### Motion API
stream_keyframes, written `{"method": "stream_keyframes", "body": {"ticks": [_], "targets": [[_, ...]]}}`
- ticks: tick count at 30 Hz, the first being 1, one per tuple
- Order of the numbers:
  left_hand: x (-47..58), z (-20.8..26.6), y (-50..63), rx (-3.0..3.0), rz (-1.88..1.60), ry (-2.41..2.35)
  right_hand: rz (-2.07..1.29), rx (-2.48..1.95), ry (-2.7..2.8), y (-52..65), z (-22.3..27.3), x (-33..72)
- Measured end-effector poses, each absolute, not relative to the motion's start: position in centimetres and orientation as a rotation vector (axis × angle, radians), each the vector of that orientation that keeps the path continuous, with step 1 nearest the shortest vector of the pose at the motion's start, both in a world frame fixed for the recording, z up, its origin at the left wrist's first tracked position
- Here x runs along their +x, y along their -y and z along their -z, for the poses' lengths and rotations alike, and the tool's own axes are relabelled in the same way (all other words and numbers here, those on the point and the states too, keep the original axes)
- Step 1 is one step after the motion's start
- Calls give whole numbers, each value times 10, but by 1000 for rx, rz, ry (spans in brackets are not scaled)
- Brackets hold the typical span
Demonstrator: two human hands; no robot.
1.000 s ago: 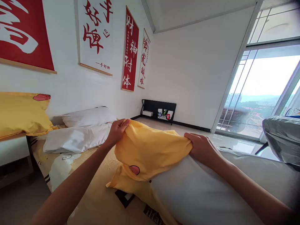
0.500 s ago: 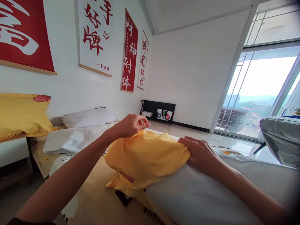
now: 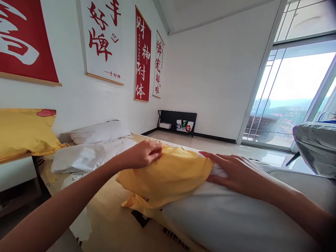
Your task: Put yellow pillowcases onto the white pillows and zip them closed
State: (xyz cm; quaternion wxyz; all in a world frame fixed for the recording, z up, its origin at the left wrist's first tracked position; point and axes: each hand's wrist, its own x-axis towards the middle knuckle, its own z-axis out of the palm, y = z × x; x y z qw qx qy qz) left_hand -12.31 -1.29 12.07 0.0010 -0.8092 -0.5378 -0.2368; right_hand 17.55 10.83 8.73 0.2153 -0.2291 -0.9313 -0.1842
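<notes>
A yellow pillowcase (image 3: 173, 175) lies bunched over the near-left end of a plump white pillow (image 3: 210, 213) on the bed. My left hand (image 3: 147, 154) is closed, its fingers pinching the pillowcase's upper edge. At the right-hand rim of the yellow cloth, my right hand (image 3: 228, 171) grips the white pillow, with white fabric bunched between thumb and fingers. Its fingertips touch the pillowcase's edge. The part of the pillow under the yellow cloth is hidden.
The patterned bed sheet (image 3: 105, 217) spreads beneath. White pillows (image 3: 99, 131) lie at the bed's head, near a yellow pillow (image 3: 26, 129) over a bedside cabinet (image 3: 18, 171). A black low rack (image 3: 178, 117) stands by the far wall. A grey covered item (image 3: 315, 147) is at right.
My left hand has come down and its fingers have closed on the pillowcase edge. My right hand has shifted slightly right, with the thumb now showing below the white fabric.
</notes>
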Motion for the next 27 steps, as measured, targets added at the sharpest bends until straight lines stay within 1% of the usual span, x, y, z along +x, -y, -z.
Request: {"method": "stream_keyframes", "body": {"ticks": [3, 7, 12, 15, 17, 22, 25, 27], "targets": [[-128, -127, 4, -2617, 875, 1815, 587, -624, 2544, -108, -79, 174], [-115, -139, -8, -2392, 879, 1794, 613, -647, 2503, -102, -72, 157], [-56, -144, -23, -2236, 775, 1532, 550, -924, 2433, -91, -75, 122], [-22, -130, -34, -2218, 653, 1327, 522, -1131, 2387, -88, -77, 112], [-12, -113, -39, -2225, 607, 1203, 513, -1191, 2369, -93, -76, 118], [-30, -77, -36, -2102, 571, 982, 513, -1061, 2276, -116, -69, 149], [-46, -75, -25, -2066, 507, 925, 570, -924, 2269, -126, -63, 158], [-56, -79, -17, -2045, 558, 952, 627, -842, 2261, -128, -61, 158]]}}
